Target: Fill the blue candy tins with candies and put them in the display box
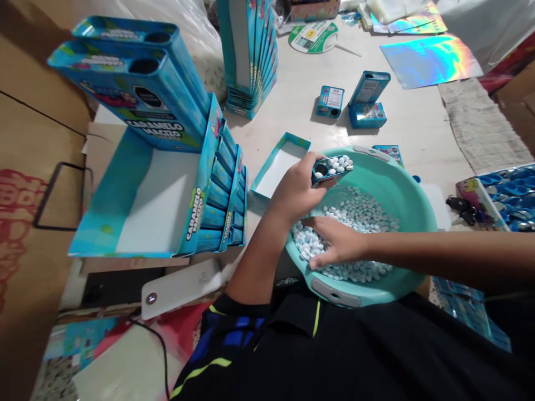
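Clenching a slim blue printed tin in your left hand, you hold it with its open side up over a round teal plastic basin. The tin is heaped with small round white and pale-blue candies. Your right hand is open, its fingers spread and pressed into the loose candies in the basin, and whether that grip has caught any cannot be told from this view.

If the tin tilts further, candies could roll out. Over the basin that does little harm, but a swing past its left rim could scatter them across the pale surface or into the shallow blue card tray. Your left forearm also passes near the stacked blue cardboard display boxes, so a wide elbow movement could topple them. Leaning on the near rim could tip the basin.
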A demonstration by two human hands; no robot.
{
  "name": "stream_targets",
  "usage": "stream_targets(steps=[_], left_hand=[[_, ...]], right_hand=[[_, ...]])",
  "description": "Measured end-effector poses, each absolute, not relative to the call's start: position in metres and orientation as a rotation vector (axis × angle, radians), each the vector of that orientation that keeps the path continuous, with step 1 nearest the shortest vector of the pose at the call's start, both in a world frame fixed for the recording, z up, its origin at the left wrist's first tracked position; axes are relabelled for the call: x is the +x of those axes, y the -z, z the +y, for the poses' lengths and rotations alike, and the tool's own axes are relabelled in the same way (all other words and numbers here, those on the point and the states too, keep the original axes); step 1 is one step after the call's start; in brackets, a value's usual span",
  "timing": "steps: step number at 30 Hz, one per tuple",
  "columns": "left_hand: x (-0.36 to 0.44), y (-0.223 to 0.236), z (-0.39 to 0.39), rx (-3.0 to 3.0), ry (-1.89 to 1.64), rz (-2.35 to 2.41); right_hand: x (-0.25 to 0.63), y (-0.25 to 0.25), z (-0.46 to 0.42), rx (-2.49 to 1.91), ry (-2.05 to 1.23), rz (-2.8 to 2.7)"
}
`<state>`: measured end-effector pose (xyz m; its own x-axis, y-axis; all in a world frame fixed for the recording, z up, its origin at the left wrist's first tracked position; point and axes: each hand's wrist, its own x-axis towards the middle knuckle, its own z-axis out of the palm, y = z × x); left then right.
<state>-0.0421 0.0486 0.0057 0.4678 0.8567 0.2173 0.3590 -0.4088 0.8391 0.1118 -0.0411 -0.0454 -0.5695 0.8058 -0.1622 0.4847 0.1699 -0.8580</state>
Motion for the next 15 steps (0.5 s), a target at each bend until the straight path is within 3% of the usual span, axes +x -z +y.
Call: stream_targets(steps=[15], left_hand=[[-0.043, -0.010, 0.046, 1.993, -0.735, 1.007]], right_hand=[[0.107, 0.034, -0.039, -1.470, -1.601, -1.816]])
